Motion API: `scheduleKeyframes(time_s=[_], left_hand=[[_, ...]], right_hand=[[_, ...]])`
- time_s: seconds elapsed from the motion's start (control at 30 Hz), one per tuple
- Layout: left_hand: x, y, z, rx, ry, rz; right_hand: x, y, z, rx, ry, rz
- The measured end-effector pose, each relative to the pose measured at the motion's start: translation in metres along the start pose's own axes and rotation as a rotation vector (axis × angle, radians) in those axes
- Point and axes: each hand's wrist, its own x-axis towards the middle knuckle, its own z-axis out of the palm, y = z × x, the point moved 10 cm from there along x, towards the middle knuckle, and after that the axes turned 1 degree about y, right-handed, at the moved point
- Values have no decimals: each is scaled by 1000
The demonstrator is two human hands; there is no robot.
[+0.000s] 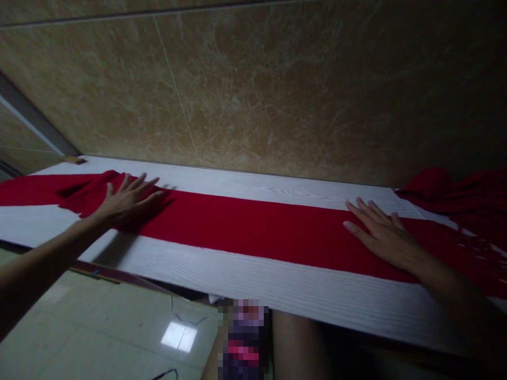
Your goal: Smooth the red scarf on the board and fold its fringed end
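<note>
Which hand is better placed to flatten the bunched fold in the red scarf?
Left, probably. The left hand lies flat on the bunched fold; the right hand rests far along the scarf, where it lies smooth.

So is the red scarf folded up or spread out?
Spread out: the red scarf lies flat along the white table, both hands pressing it.
</note>
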Motion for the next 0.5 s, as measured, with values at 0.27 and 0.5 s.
scheduleKeyframes(time_s=[0.27,0.5], left_hand=[[-4,79,35,-72,-167,95],[-13,55,28,-37,-130,66]], right_hand=[[-12,-7,18,-12,-72,-46],[-21,46,19,17,-47,18]])
